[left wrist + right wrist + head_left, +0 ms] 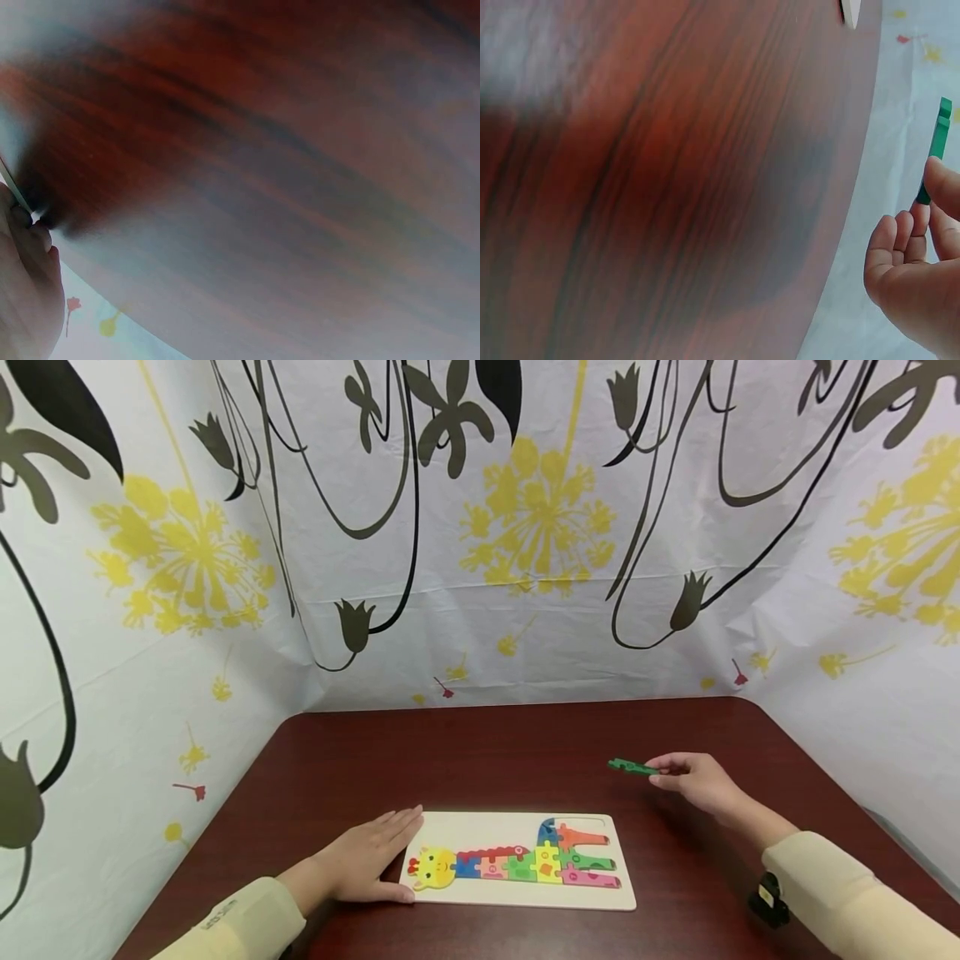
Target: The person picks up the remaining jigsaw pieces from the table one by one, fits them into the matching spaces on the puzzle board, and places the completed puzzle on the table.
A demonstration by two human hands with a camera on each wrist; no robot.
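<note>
A cream puzzle board lies flat on the table, bearing a colourful giraffe jigsaw with its yellow head at the left and its legs at the right. An outlined recess shows bare along the board's top right. My left hand rests at the board's left end with its fingers extended; the left wrist view catches only part of this hand. Raised to the right of the board, my right hand pinches a green puzzle piece between thumb and fingers. The piece points away from the palm.
The dark red-brown wooden table has rounded far corners. A white cloth printed with flowers and vines hangs behind and at both sides. Something small and black is attached at the right sleeve's cuff.
</note>
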